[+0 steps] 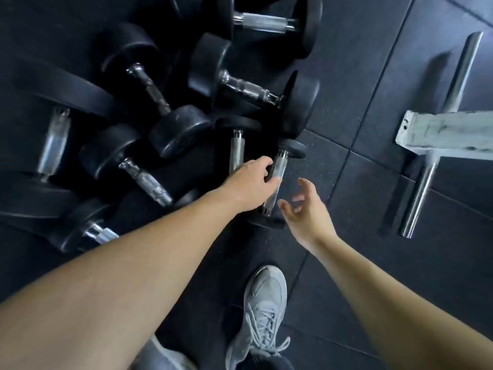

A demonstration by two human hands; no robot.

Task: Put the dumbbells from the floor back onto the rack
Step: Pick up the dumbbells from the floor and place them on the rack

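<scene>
Seen from the head camera, a person's left hand (pixel 250 184) grasps the steel handle of a small dumbbell (pixel 280 165) lying on the floor (pixel 373 263) at centre. The right hand (pixel 304 209) hovers slack and empty at its 4 o'clock. Other dumbbells (pixel 149 84) crowd 10 o'clock.

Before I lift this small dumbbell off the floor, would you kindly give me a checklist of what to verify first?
1. Hold on the load: ok. The left hand curls fingers and thumb round the handle of the small dumbbell.
2. Second hand free: ok. The right hand is open beside the handle, touching nothing.
3. Clear lift path: cannot tell. The neighbouring dumbbell lies close alongside, and the left hand covers its near end.
4. Foot out of the drop zone: not ok. The grey shoe stands just on the near side of the load.
5. Rack in sight: cannot tell. Only a white frame with chrome bars shows on the right.
</scene>
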